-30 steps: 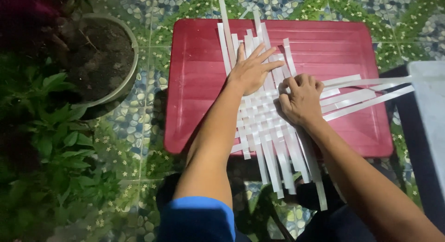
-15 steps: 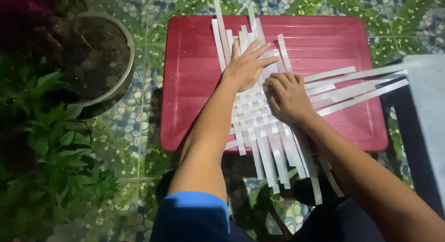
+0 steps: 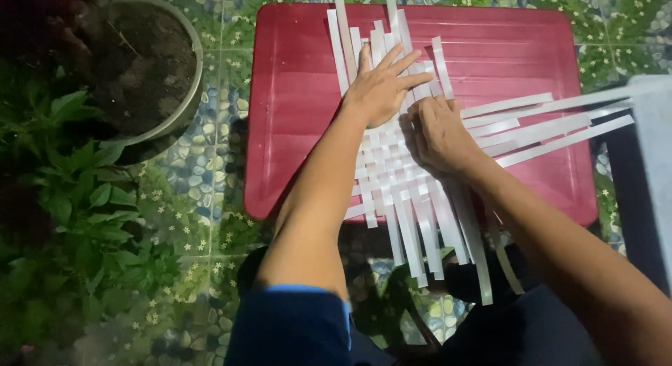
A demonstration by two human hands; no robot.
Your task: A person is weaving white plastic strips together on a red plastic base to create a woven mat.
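Keep your left hand [image 3: 381, 86] spread flat, pinning the white strip weave [image 3: 399, 177] on the red tabletop [image 3: 294, 100]. Your right hand [image 3: 437, 131], fingers curled on the strips just right of it, should press each crossing snug before you lift your palm.

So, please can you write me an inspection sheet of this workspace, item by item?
Surface: red tray on tiled floor.
Job's things: white strips, woven into a mat, loose ends pointing out over the tray edges.
Clutter: nothing seen.
Grips: left hand flat on the strips, fingers spread; right hand pressing the weave beside it, fingers curled.
Cables: nothing seen.
Surroundings: soil-filled pot, green plants, grey edge at right.
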